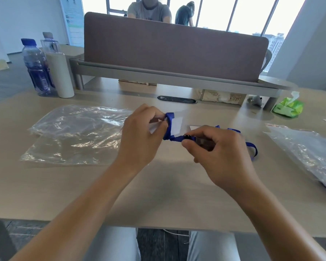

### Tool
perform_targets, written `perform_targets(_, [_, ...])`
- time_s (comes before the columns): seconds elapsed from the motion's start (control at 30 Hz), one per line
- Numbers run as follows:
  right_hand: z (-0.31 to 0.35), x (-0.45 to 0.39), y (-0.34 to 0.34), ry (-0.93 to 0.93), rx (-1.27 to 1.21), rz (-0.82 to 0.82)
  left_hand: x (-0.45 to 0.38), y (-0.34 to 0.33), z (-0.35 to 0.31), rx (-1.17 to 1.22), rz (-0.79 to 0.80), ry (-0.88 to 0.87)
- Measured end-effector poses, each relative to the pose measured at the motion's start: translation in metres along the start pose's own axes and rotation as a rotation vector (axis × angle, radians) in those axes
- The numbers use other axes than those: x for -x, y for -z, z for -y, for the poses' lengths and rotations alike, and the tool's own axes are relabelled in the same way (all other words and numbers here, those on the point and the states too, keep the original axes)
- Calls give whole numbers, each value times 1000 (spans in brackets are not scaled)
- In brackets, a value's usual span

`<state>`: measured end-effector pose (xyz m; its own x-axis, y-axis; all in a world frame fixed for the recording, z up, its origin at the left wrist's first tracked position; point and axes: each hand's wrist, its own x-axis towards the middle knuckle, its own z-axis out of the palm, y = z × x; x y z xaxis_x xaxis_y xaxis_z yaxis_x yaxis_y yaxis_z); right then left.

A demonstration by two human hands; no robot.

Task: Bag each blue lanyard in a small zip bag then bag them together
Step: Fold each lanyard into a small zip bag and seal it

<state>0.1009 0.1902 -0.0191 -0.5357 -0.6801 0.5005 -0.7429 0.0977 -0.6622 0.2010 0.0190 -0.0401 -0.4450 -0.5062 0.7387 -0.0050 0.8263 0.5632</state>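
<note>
While the left hand (139, 132) pinches the blue lanyard (169, 127) at what seems a small zip bag (176, 125), the right hand (218, 147) grips its black clip (187, 136) just above the surface (158, 194), strap trailing rightward.

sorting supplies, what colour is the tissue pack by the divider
Green tissue pack, seen in the head view.

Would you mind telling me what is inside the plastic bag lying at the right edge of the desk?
The clear plastic bag looks mostly empty where it is see-through. Something dark lies in its lower right end, but it is cut off by the picture's edge and too crumpled over to identify.
</note>
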Motion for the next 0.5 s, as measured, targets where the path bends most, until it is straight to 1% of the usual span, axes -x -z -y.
perform_targets(0.1, [1, -6, -4, -19, -65, -59, 6, -6, 3, -89, 72, -76])
perform_targets(0.17, [0, -11, -2, -17, -67, -53, 11, -9, 2, -93, 126, -94])
perform_targets(0.2, [0, -14, -1, -7, -39, -19, 12, -10, 2, -86, 152, -99])
perform_targets(0.27, [-1, -18, 1, -2, 5, 102, 14, -9, 3, -104, 203, -95])
perform_targets(0.37, [-1, -21, 0, -41, -19, 231, 17, -6, 8, -119, 282, -52])
perform_targets(0.43, [0, -22, -2, -66, -56, 243, 18, -5, 9, -122, 316, -49])
perform_targets(0.5, [0, -25, -4, -71, -78, 208, 18, -4, 9, -118, 318, -53])
